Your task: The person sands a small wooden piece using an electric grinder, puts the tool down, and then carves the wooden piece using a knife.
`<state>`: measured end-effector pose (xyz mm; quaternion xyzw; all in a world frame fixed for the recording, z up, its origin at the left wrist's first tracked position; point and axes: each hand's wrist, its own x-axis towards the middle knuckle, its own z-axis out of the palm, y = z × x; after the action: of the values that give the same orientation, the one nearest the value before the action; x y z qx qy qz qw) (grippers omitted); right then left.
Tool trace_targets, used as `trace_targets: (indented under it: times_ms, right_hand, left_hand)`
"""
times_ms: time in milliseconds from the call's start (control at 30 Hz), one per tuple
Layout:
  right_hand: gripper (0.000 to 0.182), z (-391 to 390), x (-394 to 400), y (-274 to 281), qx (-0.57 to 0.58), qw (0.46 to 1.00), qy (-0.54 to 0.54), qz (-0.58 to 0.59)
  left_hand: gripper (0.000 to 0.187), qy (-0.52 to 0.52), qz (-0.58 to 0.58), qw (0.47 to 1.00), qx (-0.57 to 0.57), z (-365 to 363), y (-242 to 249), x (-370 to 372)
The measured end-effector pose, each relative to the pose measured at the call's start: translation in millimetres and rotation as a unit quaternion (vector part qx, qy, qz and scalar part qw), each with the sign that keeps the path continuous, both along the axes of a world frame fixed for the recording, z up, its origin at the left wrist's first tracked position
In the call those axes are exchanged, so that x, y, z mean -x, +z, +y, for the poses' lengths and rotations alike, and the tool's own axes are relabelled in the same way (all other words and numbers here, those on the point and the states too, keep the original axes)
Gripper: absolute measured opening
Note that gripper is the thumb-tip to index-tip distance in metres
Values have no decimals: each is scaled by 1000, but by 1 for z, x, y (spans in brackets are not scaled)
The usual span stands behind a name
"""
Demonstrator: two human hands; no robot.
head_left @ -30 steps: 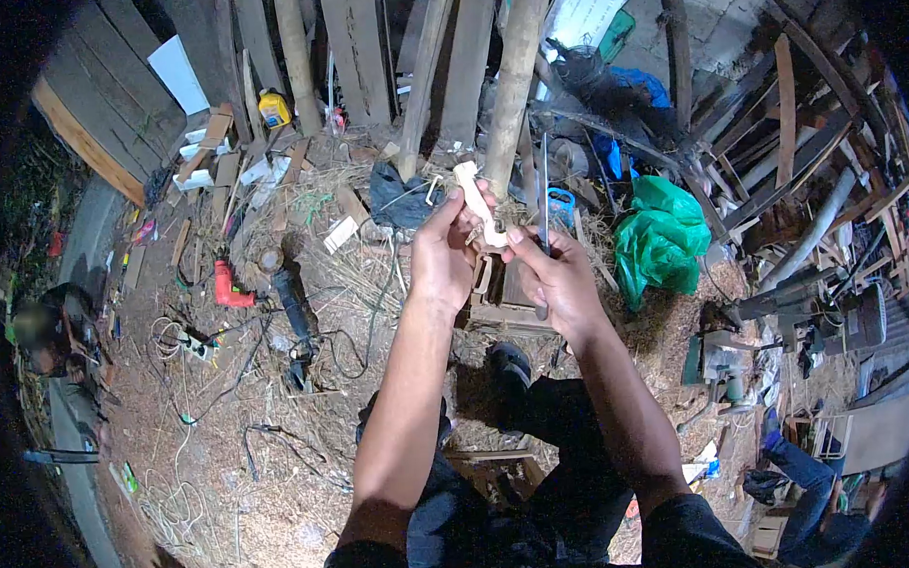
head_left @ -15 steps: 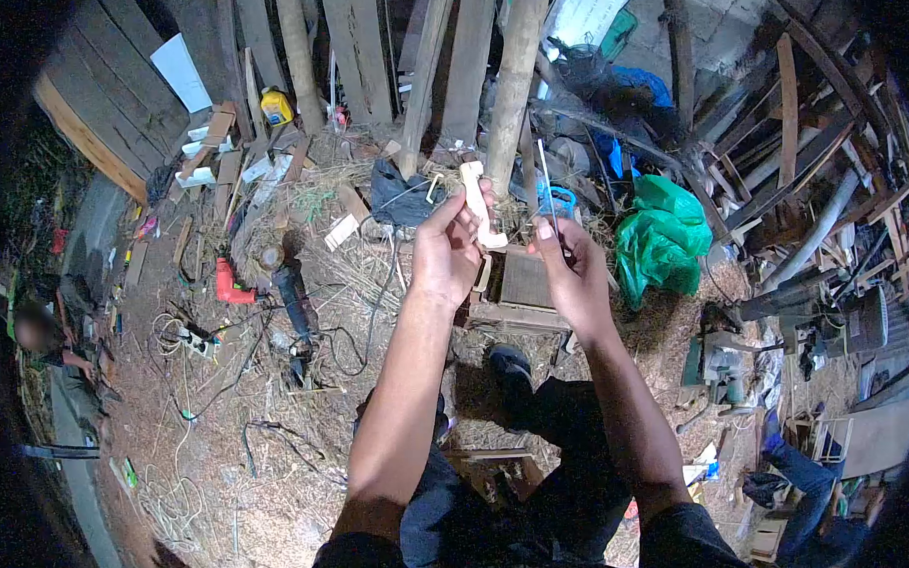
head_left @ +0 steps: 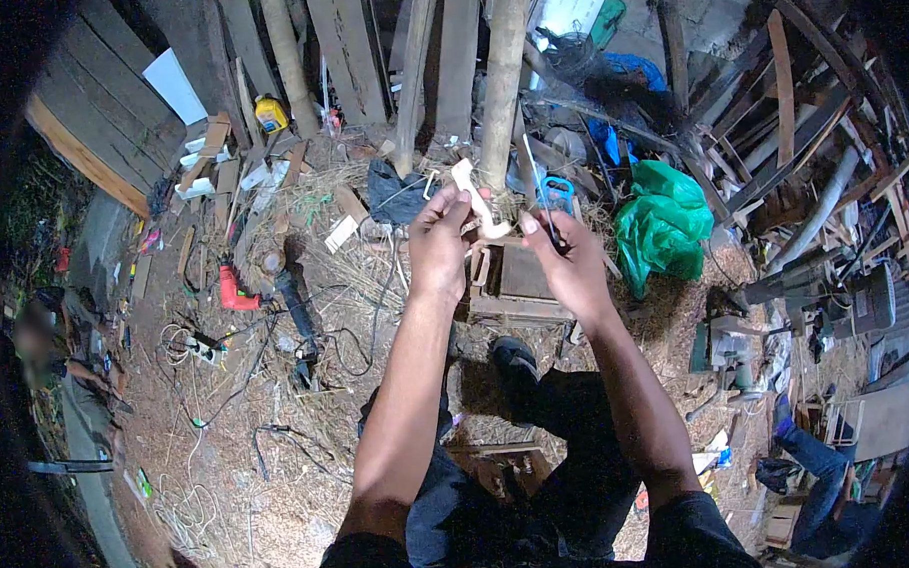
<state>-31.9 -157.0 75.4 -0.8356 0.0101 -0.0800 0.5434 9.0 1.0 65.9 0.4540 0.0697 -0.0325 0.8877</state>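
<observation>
My left hand (head_left: 438, 254) is closed around a pale carved piece of wood (head_left: 485, 217) with a curved, hooked lower end. In my right hand (head_left: 574, 268) is a slim, long metal tool (head_left: 535, 173), its shaft pointing up and away from me; the fingers cover its grip, and I cannot tell whether it is a file or a blade. My right thumb lies close to the hooked end of the wood. Below both hands stands a low wooden box (head_left: 526, 279).
A green plastic bag (head_left: 663, 222) lies to the right, beside a blue-handled thing (head_left: 556, 192). On the ground at left are a red drill (head_left: 236, 290), a dark power tool (head_left: 297, 305) and loose cords. Wooden posts (head_left: 503, 92) rise ahead. People are at far left and lower right.
The carved wood has tilted and my left hand has turned, showing more of its back. My right hand has shifted slightly, the tool leaning a bit more left. The view has moved a little.
</observation>
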Motion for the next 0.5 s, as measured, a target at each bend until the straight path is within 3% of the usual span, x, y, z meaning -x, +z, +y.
trace_targets:
  times_ms: [233, 333, 500]
  right_hand:
    - [26, 1, -2, -2, -292, 953, -29, 75]
    - [25, -8, -5, -10, -283, 959, -30, 20]
    - [25, -21, -3, -8, -283, 956, -56, 48]
  left_hand:
    - [12, -49, -25, 998, 25, -6, -7, 4]
    - [16, -57, 3, 998, 22, -10, -4, 9]
    - [20, -37, 23, 999, -15, -10, 1, 10]
